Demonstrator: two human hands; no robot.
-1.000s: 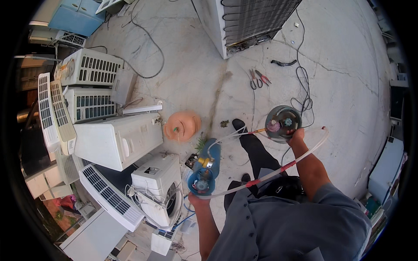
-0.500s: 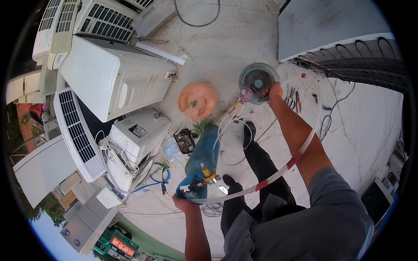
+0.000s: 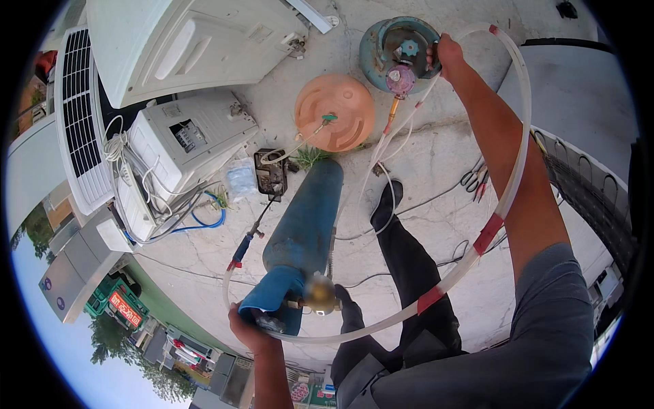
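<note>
My left hand [image 3: 253, 334] is closed round the rim of the blue guard [image 3: 276, 290] at the near end of a long blue gas cylinder [image 3: 305, 218], which lies tilted. A blurred brass regulator [image 3: 319, 294] sits beside the guard. My right hand [image 3: 447, 57] grips the collar of a squat teal gas tank [image 3: 373, 54], with a light-blue valve knob and a pinkish regulator [image 3: 400, 79]. A clear hose [image 3: 453, 276] with red tape bands loops between my two arms. A blowtorch [image 3: 246, 247] with a blue and red handle hangs from hose near my left hand.
Left of the cylinder stand white air-conditioner units [image 3: 187, 133] and a blue hose [image 3: 208, 219]. An orange round container [image 3: 335, 112] and a black tray [image 3: 271, 174] sit ahead. Scissors [image 3: 470, 178], pliers [image 3: 481, 187] and a grey appliance [image 3: 572, 88] lie to the right.
The view has shifted and come closer to the blue cylinder. The blowtorch now shows more clearly beside it. Both hands keep their holds on the cylinder guard and tank collar.
</note>
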